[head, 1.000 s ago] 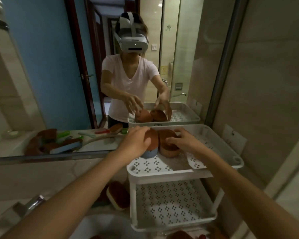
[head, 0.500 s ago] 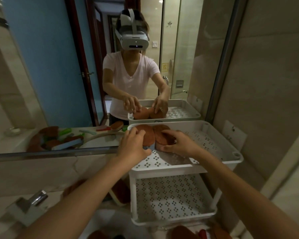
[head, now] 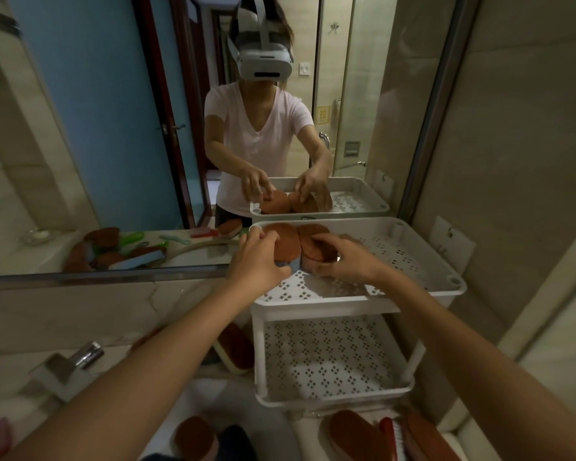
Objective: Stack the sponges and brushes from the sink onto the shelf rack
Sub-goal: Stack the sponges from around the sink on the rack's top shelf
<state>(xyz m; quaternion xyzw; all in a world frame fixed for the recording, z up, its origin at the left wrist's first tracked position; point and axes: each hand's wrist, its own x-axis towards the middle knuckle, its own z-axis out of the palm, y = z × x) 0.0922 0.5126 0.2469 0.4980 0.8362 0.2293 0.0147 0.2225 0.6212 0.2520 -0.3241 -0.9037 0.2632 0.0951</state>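
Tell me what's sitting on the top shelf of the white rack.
Two brown sponges stand side by side at the top shelf's back left corner, one under each hand. The hands cover their lower parts.

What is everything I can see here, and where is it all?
sponges on rack: two, brown tops, side by side at the back left of the top tier
shelf rack: one, white, perforated, lower tier bare
sponges below: several, brown, near the bottom edge
red brush: one, bottom right
tap: one, chrome, lower left
mirror: one, behind the counter
left hand: on the left sponge
right hand: on the right sponge
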